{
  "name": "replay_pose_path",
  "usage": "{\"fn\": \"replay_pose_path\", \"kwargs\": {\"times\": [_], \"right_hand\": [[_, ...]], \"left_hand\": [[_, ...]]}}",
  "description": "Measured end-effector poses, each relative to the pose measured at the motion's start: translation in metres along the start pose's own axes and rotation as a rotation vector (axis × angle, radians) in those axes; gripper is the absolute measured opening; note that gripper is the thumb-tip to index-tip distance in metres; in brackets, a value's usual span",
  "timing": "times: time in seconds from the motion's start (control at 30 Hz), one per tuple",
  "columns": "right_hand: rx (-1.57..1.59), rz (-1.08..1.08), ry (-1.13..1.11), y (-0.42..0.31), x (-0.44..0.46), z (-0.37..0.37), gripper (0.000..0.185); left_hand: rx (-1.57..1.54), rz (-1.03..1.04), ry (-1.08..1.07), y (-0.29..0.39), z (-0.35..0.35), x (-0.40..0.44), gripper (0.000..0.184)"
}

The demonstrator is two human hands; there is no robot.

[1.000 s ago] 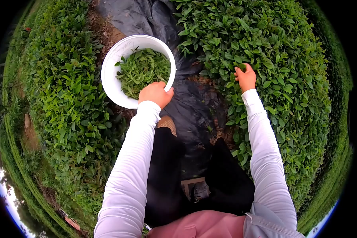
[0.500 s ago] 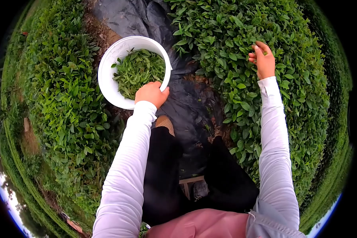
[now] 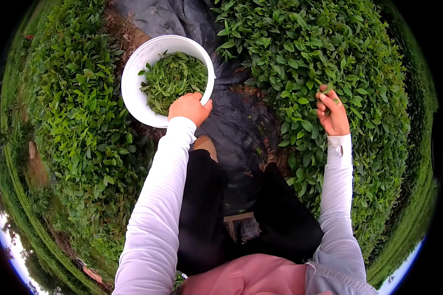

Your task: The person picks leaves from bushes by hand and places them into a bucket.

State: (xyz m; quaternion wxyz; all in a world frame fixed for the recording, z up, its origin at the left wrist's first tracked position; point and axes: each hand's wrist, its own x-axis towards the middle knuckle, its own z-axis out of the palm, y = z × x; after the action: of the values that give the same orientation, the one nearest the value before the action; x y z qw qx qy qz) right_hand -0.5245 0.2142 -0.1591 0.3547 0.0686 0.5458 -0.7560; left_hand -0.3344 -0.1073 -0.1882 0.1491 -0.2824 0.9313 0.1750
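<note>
Black sheeting [image 3: 236, 120] beside brown soil [image 3: 139, 35]

A ground sheet [image 3: 238, 123] runs forward between a left row of bushes [image 3: 83, 113] and a right row of bushes [image 3: 300, 44]. A bucket [image 3: 133, 96] is located ahead of the person, left of centre, with loose leaves [image 3: 174, 76] inside. The left hand [image 3: 189, 108] is on its near rim. The right hand [image 3: 333, 113] is over the right row, a sprig [image 3: 327, 90] between its fingertips; contact with the bushes cannot be determined. The left shoe [image 3: 205, 145] is behind the bucket. A frame [image 3: 238, 216] lies between the left leg [image 3: 202, 201] and right leg [image 3: 283, 211].
</note>
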Motion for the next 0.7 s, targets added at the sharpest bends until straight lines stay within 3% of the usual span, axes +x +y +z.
{"fn": "replay_pose_path", "kwargs": {"times": [0.07,0.23,0.37,0.47,0.57,0.6,0.7], "right_hand": [[0.066,-0.076,0.152,0.008,-0.006,-0.040,0.014],[-0.086,0.070,0.222,0.015,-0.011,-0.036,0.018],[-0.668,-0.114,0.397,0.031,0.040,-0.019,0.028],[-1.354,-0.303,0.520,0.030,0.089,-0.020,0.036],[-1.624,-0.535,0.543,0.037,0.116,-0.024,0.036],[-1.671,-0.752,0.565,0.041,0.118,-0.023,0.031],[-1.171,-0.378,0.491,0.045,0.102,-0.024,0.028]], "left_hand": [[-0.004,0.001,0.010,0.000,0.002,0.002,0.034],[-0.044,0.001,-0.004,0.002,0.000,0.001,0.035],[-0.030,0.013,0.020,-0.001,0.001,0.002,0.034],[-0.044,0.012,0.012,0.000,-0.001,0.002,0.034],[-0.048,0.020,0.022,-0.003,0.004,0.003,0.034],[-0.040,0.021,0.027,-0.003,0.004,0.003,0.034],[-0.033,0.020,0.039,-0.005,0.004,0.002,0.034]]}}
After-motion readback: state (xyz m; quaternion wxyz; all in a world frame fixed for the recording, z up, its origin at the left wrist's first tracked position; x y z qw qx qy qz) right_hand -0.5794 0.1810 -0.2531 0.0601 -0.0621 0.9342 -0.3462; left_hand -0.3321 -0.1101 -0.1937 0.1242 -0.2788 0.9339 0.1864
